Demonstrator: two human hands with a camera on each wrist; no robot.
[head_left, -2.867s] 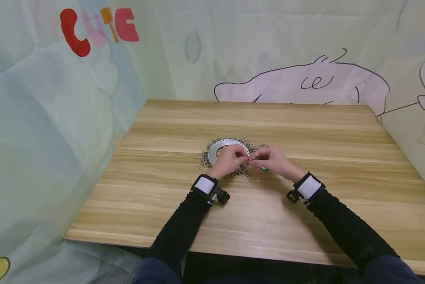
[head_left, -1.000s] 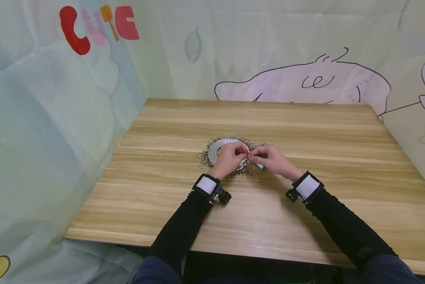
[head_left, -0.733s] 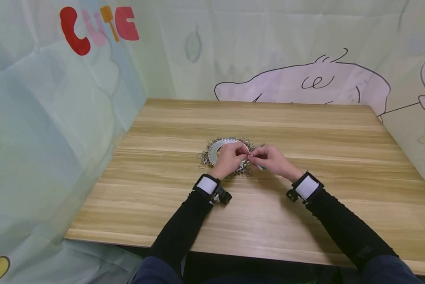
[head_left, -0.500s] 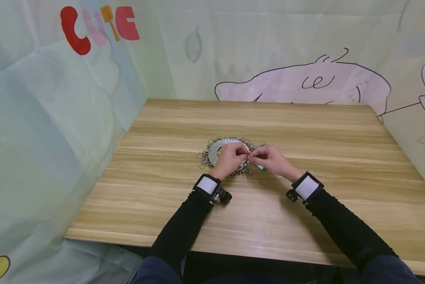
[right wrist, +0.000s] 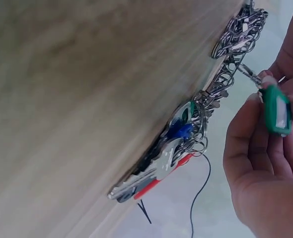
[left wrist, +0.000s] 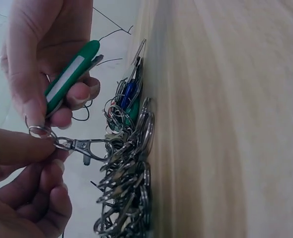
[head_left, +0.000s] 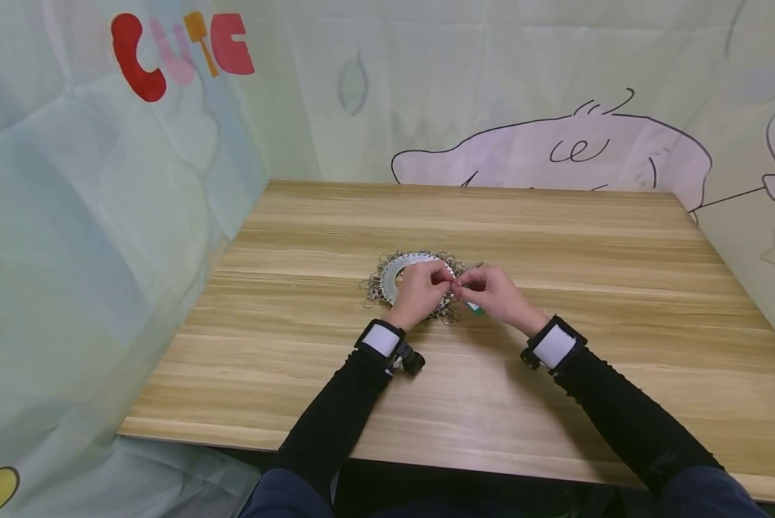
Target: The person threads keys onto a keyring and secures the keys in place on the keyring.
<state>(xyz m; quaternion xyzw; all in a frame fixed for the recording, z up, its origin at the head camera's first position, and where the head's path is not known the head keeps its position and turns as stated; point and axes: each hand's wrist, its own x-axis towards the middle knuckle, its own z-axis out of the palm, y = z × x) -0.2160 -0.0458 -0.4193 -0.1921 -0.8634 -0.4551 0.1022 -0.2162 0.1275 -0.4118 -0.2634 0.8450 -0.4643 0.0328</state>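
Note:
A flat silver ring (head_left: 388, 280) fringed with several metal clasps lies on the table under both hands. My left hand (head_left: 419, 288) pinches a small split ring (left wrist: 43, 132) between thumb and forefinger. That split ring is joined to a lobster clasp (left wrist: 87, 147), which sticks out from the bunch of clasps (left wrist: 124, 193). My right hand (head_left: 496, 293) holds a green key tag (right wrist: 277, 110) with a white label, its thumb tip at the split ring. A metal key partly shows behind the tag in the left wrist view. Where the tag joins the split ring is hard to make out.
More keys (right wrist: 151, 171) with blue, green and red tags hang together at the right side of the silver ring, close to my right hand. A wood-grain table (head_left: 309, 345) spreads around, with printed cloth (head_left: 335, 86) behind and at the sides.
My right hand has come slightly left, bringing its fingertips against those of my left hand. The green key tag has shifted and turned below the right fingers. The silver ring stays in place.

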